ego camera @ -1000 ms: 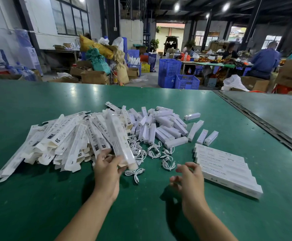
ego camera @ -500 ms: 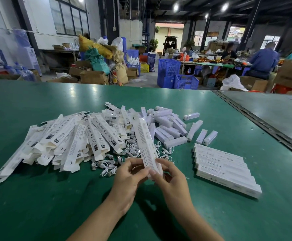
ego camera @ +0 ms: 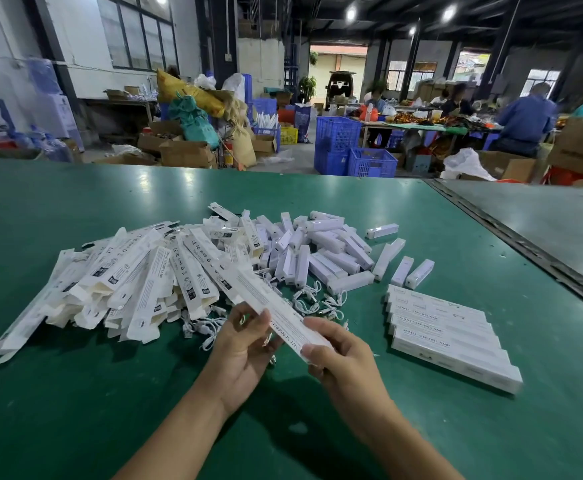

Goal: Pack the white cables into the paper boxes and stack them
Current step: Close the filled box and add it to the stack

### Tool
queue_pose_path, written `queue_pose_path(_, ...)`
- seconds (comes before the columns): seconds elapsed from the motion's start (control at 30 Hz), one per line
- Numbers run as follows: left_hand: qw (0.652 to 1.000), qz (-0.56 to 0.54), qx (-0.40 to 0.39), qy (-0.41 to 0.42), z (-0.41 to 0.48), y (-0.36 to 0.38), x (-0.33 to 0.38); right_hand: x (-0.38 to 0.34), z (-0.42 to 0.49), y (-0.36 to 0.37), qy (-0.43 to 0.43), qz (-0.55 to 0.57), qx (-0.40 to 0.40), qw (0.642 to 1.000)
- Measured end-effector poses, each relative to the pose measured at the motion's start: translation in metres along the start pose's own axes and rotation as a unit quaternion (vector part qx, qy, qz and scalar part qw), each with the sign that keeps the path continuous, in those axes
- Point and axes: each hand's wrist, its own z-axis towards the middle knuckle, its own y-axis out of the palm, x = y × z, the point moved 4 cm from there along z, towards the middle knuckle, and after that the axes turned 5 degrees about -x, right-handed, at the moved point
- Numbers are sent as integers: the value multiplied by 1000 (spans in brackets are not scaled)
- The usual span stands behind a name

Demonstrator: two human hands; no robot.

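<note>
While both hands hold it above the green table [ego camera: 75, 410], the long flat white paper box [ego camera: 276, 306] slants away to the left. The left hand [ego camera: 245, 344] pinches its middle, and the right hand [ego camera: 342, 362] pinches its near end. Just beyond the grip lie coiled white cables [ego camera: 312, 301]. Left of it is a heap of flat white box sleeves [ego camera: 137, 278], and right of it a neat row of packed white boxes [ego camera: 446, 336].

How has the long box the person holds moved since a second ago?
Yes: the paper box has come rightward, off the flat-box pile toward the packed stack, now gripped by left hand and right hand.
</note>
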Motion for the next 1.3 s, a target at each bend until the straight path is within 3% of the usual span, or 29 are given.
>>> queue_pose_path(0.13,997,-54,-50,-8,4,-2,6,0,-1,7,53,121,-67,989)
queue_pose_path(0.2,996,-60,-70,-16,4,-1,8,-1,-4,8,58,88,-88,991)
queue_pose_path(0.37,997,-43,-68,-14,4,1,7,1,-11,15,10,-119,-106,987)
queue_pose_path(0.57,999,-11,-20,32,2,1,7,1,-15,21,45,-116,-97,987)
queue_pose_path(0.7,1000,-3,-17,21,1,3,5,5,-15,23,79,-82,-106,988)
queue_pose_path(0.97,1000,0,13,5,4,-4,-2,13,-13,26,62,-102,-128,985)
queue_pose_path(1.1,997,73,18,33,5,-4,0,5,-11,18,1,-132,-65,989)
queue_pose_path(1.17,982,170,50,63,3,-5,-1,-1,-9,13,-35,-148,-29,988)
queue_pose_path(1.23,936,321,76,119,-1,-4,-1,-4,-7,7,-50,-140,1,989)
queue_pose_path(1.3,889,431,47,150,-6,1,-4,-3,-6,2,-40,-122,22,991)
